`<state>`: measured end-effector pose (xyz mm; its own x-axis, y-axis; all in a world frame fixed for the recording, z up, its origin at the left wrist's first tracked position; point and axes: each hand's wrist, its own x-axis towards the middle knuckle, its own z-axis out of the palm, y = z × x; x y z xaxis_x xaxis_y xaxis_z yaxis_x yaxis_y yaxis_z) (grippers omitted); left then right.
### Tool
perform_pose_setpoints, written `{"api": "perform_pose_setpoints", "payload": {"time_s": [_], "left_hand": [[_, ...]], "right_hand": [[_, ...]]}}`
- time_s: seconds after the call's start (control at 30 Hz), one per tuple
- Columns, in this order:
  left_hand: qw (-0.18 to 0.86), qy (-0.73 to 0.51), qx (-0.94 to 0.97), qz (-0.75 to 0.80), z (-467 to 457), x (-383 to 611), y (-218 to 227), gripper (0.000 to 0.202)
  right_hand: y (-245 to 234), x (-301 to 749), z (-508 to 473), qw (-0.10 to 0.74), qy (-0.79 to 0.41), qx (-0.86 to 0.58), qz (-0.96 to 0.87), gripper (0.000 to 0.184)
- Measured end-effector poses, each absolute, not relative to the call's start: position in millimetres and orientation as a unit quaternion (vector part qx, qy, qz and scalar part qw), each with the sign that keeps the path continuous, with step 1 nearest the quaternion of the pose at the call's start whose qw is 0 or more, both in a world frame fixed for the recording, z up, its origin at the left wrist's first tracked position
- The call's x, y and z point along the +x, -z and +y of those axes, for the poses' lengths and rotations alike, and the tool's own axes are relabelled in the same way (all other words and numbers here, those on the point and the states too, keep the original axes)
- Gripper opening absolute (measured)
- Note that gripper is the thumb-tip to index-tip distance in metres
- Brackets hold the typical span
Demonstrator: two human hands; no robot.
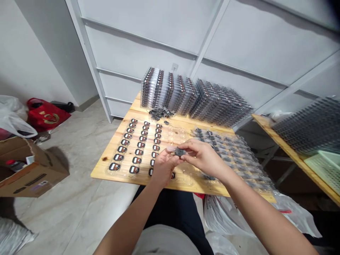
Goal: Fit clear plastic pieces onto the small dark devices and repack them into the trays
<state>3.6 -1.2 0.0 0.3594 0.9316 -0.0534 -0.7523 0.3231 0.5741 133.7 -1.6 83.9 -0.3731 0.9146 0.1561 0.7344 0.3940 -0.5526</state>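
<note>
Both hands meet over the middle of a wooden table, holding one small dark grey plastic device [180, 152] between their fingertips. My left hand [162, 168] grips its left side, near a small translucent piece whose kind I cannot make out. From the right, my right hand [205, 156] pinches the device with thumb and fingers. Beneath them lies a clear plastic blister tray [176, 134], with columns of small dark devices [140, 144] bearing white and orange labels. Right of my hands, another clear tray [239, 161] carries rows of grey pieces, partly hidden by my right arm.
Tall stacks of filled trays [170, 90] line the back of the wooden table [106, 163]. A loose pile of dark parts [160, 113] lies before them. A cardboard box [39, 173] stands left; a second table [292, 152] with stacked trays and a pale green basket [322, 166] is right.
</note>
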Motion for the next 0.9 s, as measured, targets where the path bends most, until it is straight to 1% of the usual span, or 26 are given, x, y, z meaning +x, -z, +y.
{"api": "perform_pose_setpoints", "payload": {"time_s": [0.17, 0.37, 0.7, 0.9], "left_hand": [[0.790, -0.534, 0.232, 0.194, -2.5, 4.1, 1.7, 0.034], [0.794, -0.529, 0.222, 0.199, -2.3, 4.3, 2.7, 0.034], [0.789, -0.542, 0.203, 0.207, 3.6, 4.7, -10.7, 0.034], [0.789, -0.548, 0.189, 0.202, 4.1, 5.0, -13.8, 0.033]], "right_hand": [[-83.0, 132.7, -1.8, 0.211, -0.198, -0.534, -0.794, 0.024], [-83.2, 133.3, -0.8, 0.186, -0.169, -0.512, -0.821, 0.025], [-90.3, 134.4, 9.9, 0.205, -0.190, -0.499, -0.820, 0.023], [-93.1, 133.5, 8.9, 0.193, -0.151, -0.501, -0.830, 0.026]]}}
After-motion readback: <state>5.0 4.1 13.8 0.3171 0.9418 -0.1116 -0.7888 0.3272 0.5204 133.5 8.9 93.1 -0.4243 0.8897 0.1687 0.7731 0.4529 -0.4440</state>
